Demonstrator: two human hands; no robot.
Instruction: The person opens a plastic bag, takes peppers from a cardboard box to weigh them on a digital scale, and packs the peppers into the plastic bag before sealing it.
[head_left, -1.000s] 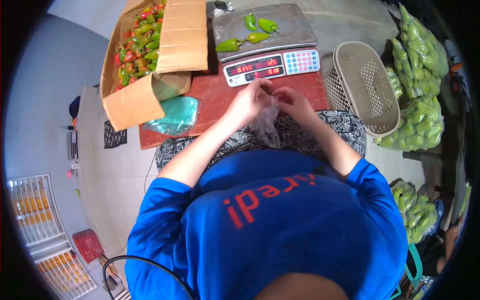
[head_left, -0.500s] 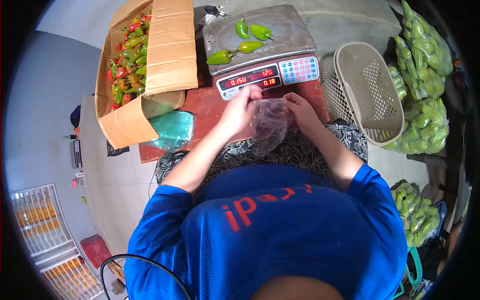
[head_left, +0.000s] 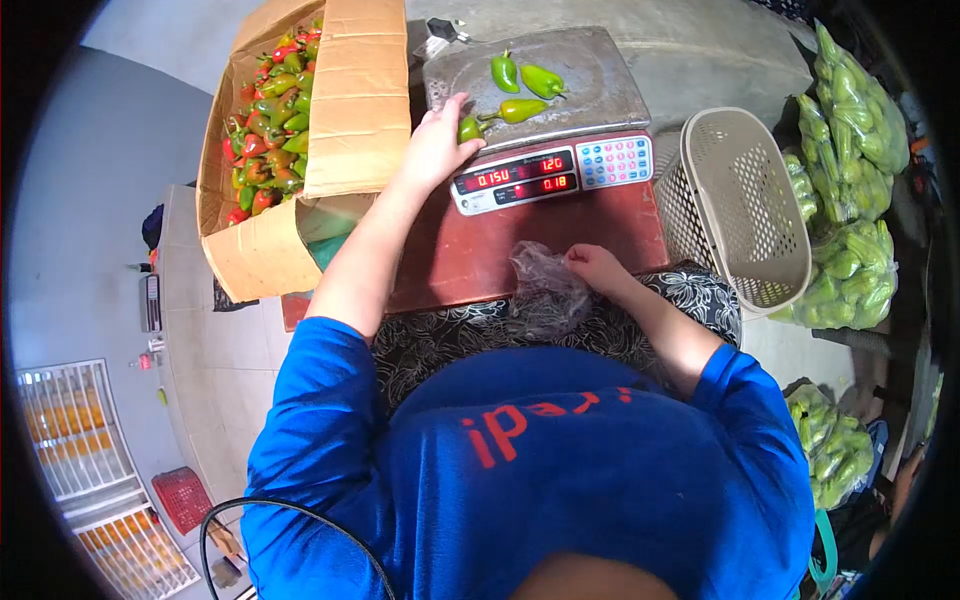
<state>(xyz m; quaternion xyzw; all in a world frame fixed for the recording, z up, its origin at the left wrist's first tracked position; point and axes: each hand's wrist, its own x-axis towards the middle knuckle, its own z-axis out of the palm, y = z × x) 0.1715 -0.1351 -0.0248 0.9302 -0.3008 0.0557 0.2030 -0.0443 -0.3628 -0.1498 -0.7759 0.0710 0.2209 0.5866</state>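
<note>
My left hand (head_left: 440,145) is at the left edge of the scale's metal plate (head_left: 600,95), its fingers around a green pepper (head_left: 470,129) that is partly hidden. Three more green peppers lie on the plate, one of them (head_left: 520,110) just right of the hand. Below the lit red digits of the scale's display (head_left: 515,180), a clear plastic bag (head_left: 548,290) hangs crumpled over the patterned cloth. My right hand (head_left: 595,266) pinches the bag's upper right edge.
A cardboard box (head_left: 355,100) of red and green peppers stands at the left on the red table (head_left: 440,260). Right of the scale is a beige perforated basket (head_left: 745,200). Bags of green vegetables (head_left: 850,275) lie farther right.
My left hand has let go of the plastic bag and moved up and left to a pepper on the scale. My right hand has kept the bag, which now hangs more crumpled.
</note>
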